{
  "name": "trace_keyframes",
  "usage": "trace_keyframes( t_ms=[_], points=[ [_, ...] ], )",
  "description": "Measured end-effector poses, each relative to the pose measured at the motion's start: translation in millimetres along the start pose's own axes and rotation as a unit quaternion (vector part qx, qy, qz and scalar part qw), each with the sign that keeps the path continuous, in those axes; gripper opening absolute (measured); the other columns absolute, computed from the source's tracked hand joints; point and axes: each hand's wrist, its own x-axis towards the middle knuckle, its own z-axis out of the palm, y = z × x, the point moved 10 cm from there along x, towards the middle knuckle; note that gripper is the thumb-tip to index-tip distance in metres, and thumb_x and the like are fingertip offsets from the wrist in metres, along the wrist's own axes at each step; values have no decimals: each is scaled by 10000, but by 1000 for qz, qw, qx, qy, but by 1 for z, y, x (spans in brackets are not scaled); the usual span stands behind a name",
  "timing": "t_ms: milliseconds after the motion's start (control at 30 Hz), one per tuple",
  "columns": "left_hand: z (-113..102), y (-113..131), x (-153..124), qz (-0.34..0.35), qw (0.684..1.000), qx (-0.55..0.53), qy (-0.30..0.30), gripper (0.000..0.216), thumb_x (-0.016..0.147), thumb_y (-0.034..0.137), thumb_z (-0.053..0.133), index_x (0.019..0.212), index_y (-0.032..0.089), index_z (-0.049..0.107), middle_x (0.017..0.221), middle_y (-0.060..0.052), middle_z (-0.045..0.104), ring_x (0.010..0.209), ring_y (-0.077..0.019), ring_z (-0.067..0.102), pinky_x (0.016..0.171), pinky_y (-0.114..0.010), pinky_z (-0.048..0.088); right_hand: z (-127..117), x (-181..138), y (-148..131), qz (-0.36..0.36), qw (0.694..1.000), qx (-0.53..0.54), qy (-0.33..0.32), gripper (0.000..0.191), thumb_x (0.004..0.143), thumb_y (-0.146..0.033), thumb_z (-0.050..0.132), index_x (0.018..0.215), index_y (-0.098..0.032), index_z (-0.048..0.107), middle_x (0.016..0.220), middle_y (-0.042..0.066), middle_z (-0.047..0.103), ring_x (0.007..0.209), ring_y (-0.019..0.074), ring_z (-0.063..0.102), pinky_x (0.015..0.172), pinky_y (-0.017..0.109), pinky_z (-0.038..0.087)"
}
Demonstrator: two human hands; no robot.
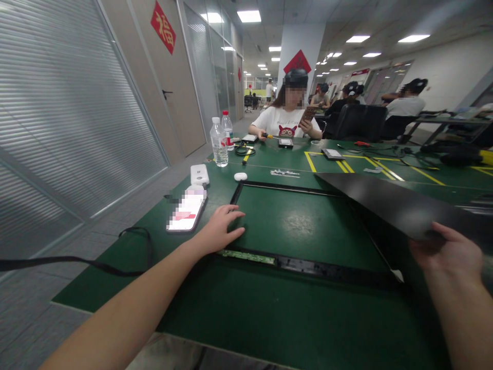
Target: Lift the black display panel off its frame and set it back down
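A black rectangular frame (pixel 285 187) lies flat on the green table (pixel 269 313), with a thin green circuit strip (pixel 246 256) along its near edge. My left hand (pixel 219 229) rests on the frame's near left corner, fingers stretched out flat. My right hand (pixel 449 253) grips the near edge of a large black panel (pixel 389 203), thumb on top, holding it tilted up above the frame's right side.
A phone (pixel 187 210), a white charger box (pixel 199 174) and a small white case (pixel 240 176) lie left of the frame. Two water bottles (pixel 219 142) stand behind them. A black cable (pixel 115 267) hangs off the left edge. A person sits across the table; others work at the back right.
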Motion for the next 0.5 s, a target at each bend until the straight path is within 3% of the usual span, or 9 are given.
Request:
trace_keyframes(
  t_ms=[300, 500],
  points=[
    [-9, 1, 1, -15, 998, -45, 44, 553, 913, 433, 537, 1406, 184, 514, 1443, -155, 546, 1336, -331, 490, 1129, -525, 367, 8, -20, -13, -43, 998, 7, -51, 186, 607, -20, 549, 710, -168, 595, 756, 29, 599, 649, 147, 599, 442, 273, 536],
    [-10, -19, 0, -92, 973, -196, 75, 657, 947, 494, 458, 1510, 160, 390, 1440, -145, 569, 1328, -295, 526, 1111, -458, 404, 10, -20, -6, -19, 997, -27, -75, 186, 614, -43, 569, 723, -180, 631, 800, 62, 648, 676, 191, 631, 638, 457, 624]
  ],
)
